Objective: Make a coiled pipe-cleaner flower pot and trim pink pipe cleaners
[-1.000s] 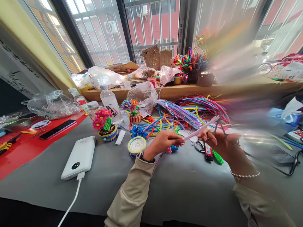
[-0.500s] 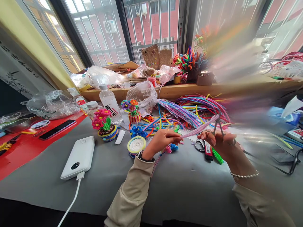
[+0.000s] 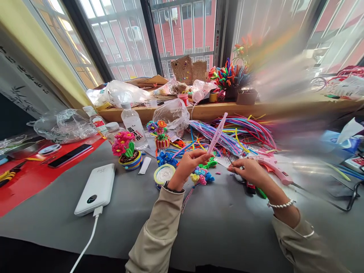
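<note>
My left hand is closed in a pinch on the lower end of a bundle of pale pink pipe cleaners. The bundle points up and slightly right, its top standing free. To the right, my right hand is closed around scissors; a thin dark blade shows past the fingertips, and the handles are mostly hidden. Between and below the hands lies a small bunch of pipe-cleaner flowers. A pink glue gun rests behind my right hand. Under that hand, a black and red object is partly covered.
A white power bank with a cable lies at left. Nearby stand a pink flower pot, a striped flower pot, a white-topped roll and a water bottle. Loose pipe cleaners pile behind. The right side is blurred.
The pink bundle has swung from slanting right to nearly upright. My right hand has brought the scissors down and left, away from the bundle's tip. The glue gun now shows more.
</note>
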The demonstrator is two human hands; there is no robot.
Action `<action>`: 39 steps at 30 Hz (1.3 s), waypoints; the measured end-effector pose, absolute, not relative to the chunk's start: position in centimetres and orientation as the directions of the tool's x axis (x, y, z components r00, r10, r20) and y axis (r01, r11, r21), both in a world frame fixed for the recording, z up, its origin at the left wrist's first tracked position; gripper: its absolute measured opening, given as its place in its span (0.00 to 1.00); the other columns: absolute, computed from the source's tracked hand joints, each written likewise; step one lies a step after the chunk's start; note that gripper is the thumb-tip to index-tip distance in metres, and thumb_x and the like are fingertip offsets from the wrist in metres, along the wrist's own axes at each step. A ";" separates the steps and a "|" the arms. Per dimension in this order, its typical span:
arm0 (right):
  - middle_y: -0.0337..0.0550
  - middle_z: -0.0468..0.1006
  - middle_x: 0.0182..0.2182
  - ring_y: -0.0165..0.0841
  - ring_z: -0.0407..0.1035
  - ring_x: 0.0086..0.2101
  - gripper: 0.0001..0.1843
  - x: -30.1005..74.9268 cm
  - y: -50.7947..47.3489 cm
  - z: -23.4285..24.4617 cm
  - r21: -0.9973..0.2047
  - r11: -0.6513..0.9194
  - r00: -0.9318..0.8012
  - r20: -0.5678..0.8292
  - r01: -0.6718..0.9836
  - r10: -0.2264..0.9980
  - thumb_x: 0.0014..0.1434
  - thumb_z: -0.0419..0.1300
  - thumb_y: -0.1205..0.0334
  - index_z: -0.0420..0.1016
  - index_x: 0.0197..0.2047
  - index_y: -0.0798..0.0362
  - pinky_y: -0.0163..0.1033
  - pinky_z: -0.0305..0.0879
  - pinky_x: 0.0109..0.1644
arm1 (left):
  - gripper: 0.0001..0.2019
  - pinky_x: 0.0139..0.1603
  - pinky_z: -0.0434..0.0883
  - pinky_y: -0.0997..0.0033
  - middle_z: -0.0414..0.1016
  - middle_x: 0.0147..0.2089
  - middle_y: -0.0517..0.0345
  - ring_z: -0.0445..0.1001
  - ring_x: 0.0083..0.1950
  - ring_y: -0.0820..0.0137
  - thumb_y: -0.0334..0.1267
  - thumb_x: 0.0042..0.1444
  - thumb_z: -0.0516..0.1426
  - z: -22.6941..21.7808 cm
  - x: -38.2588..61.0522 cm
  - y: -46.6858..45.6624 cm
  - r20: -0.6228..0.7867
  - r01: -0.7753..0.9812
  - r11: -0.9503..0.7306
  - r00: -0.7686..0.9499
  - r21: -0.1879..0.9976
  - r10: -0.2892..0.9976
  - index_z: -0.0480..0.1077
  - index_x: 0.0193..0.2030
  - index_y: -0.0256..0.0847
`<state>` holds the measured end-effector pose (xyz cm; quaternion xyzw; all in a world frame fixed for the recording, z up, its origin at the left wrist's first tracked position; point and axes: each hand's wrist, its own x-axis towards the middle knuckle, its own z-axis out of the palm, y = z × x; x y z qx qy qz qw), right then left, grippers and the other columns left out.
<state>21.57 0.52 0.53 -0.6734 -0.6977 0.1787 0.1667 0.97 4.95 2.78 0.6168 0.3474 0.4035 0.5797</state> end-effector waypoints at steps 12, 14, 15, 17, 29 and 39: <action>0.49 0.68 0.16 0.41 0.67 0.26 0.18 20.4 2.5 0.8 -0.259 -0.199 0.193 -0.049 0.945 0.980 0.44 0.61 0.56 0.64 0.11 0.55 0.39 0.54 0.27 | 0.16 0.29 0.67 0.77 0.71 0.25 0.60 0.67 0.26 0.77 0.46 0.39 0.61 2.4 1.3 5.2 0.054 0.022 -0.065 0.332 0.998 0.942 0.73 0.30 0.34; 0.47 0.68 0.15 0.39 0.67 0.25 0.18 20.5 2.5 0.6 -0.303 -0.164 0.158 -0.046 0.939 0.986 0.45 0.61 0.58 0.64 0.10 0.55 0.38 0.55 0.28 | 0.16 0.30 0.68 0.76 0.72 0.26 0.60 0.68 0.27 0.76 0.46 0.40 0.61 2.3 1.3 5.3 0.065 0.041 -0.083 0.333 0.996 0.941 0.73 0.31 0.35; 0.47 0.69 0.15 0.37 0.68 0.26 0.17 20.5 2.6 0.5 -0.330 -0.145 0.140 -0.039 0.933 0.989 0.45 0.60 0.60 0.65 0.10 0.55 0.38 0.56 0.29 | 0.16 0.31 0.68 0.76 0.72 0.27 0.59 0.69 0.27 0.76 0.46 0.40 0.61 2.2 1.3 5.3 0.068 0.046 -0.088 0.333 0.995 0.940 0.73 0.31 0.35; 0.46 0.72 0.19 0.35 0.68 0.28 0.12 20.5 2.6 0.5 -0.396 -0.105 0.110 -0.008 0.912 0.994 0.44 0.61 0.64 0.68 0.12 0.55 0.36 0.58 0.31 | 0.15 0.32 0.69 0.75 0.73 0.28 0.59 0.70 0.28 0.75 0.45 0.40 0.61 2.1 1.3 5.4 0.070 0.043 -0.089 0.328 0.995 0.942 0.73 0.32 0.35; 0.38 0.70 0.21 0.24 0.62 0.22 0.18 18.5 1.4 1.1 -0.974 0.185 0.140 0.203 0.127 0.969 0.44 0.60 0.47 0.73 0.27 0.55 0.31 0.61 0.27 | 0.12 0.28 0.68 0.77 0.73 0.23 0.58 0.69 0.24 0.76 0.44 0.41 0.61 2.3 1.4 5.1 0.006 0.138 -0.097 0.542 0.986 0.840 0.74 0.26 0.34; 0.37 0.70 0.23 0.23 0.61 0.24 0.16 19.2 2.4 -0.2 -0.979 0.196 0.302 0.168 -0.063 0.938 0.42 0.62 0.49 0.73 0.28 0.54 0.30 0.60 0.29 | 0.16 0.47 0.68 0.67 0.74 0.43 0.50 0.71 0.46 0.64 0.43 0.46 0.58 1.6 0.8 6.2 0.320 0.307 -0.342 0.119 0.888 0.940 0.73 0.40 0.37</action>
